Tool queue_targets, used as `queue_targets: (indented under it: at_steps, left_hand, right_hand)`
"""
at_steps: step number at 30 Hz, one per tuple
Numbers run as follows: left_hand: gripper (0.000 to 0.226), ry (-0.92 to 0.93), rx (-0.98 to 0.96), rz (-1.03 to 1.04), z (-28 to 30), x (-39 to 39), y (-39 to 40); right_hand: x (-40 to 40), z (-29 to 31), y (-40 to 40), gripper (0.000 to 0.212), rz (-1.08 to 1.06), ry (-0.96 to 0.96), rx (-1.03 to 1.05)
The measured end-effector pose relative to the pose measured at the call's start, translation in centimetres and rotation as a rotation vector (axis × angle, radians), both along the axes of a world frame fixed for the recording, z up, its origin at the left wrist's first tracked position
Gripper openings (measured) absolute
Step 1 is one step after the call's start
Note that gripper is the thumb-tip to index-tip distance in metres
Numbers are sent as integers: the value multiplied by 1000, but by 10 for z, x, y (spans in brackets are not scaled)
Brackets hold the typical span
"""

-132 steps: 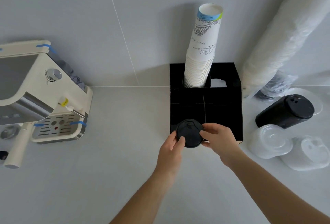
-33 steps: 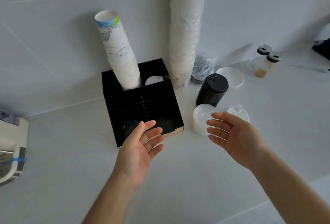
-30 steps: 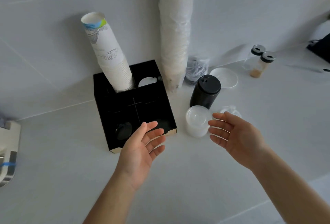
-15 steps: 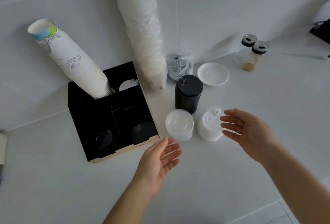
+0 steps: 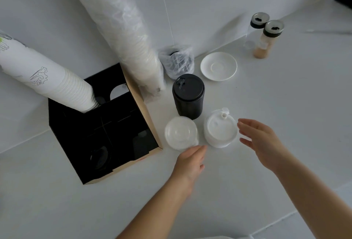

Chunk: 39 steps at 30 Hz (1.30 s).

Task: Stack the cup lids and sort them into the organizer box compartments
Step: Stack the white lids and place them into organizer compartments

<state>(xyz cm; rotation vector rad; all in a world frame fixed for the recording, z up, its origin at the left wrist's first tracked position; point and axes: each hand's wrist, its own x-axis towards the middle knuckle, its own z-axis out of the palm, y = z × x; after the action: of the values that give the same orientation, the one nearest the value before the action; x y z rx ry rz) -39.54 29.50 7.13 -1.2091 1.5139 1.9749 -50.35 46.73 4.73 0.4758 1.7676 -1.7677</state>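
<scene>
The black organizer box [image 5: 146, 122] stands on the white counter at the left. A black lid [image 5: 99, 155] lies in its near-left compartment. Right of the box stand three lid stacks: clear flat lids [image 5: 181, 133], white sip lids [image 5: 221, 127] and, behind them, a tall black stack [image 5: 188, 95]. My left hand [image 5: 190, 160] is open, its fingertips at the near edge of the clear stack. My right hand [image 5: 261, 139] is open too, fingers spread just right of the white stack, not touching it.
A leaning column of paper cups [image 5: 47, 78] rises from the box's far-left compartment. A plastic-wrapped sleeve of cups [image 5: 122, 25] leans on the wall beside a bagged bundle [image 5: 177, 61]. Farther right are a white saucer [image 5: 219, 66] and two shaker jars [image 5: 266, 36].
The black lid I held earlier now lies in the box. The view has swung right, and both empty hands have moved right and forward to the clear and white lid stacks.
</scene>
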Motion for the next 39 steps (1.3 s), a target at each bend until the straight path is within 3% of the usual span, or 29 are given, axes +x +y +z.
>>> queue_targets:
  at_steps: [4,9,12,15,25,32,39]
  left_hand:
    - [32,58,-175,-98,-10,-14,18]
    - [15,69,-156,-73,-21,-23,30]
    - [22,69,-125,-33,-25,-28,32]
    - [14,78,-68,20,-22,-32,35]
    - [20,72,83,113,-19,-28,34]
    - [10,103,99,145,-11,-11,40]
    - [15,196,121,186,1,0,49]
  right_hand:
    - [-7,-13,-3,48,106,6,32]
    - [-16,-16,-2,61,146,-12,13]
    - [-15,-15,-3,40,185,-40,-1]
    - [-15,-15,-3,25,192,-77,-13]
    - [-16,-9,-3,25,217,-119,-26]
    - [-2,5,3,47,284,-74,-14]
    - [-2,31,7,43,290,14,-36]
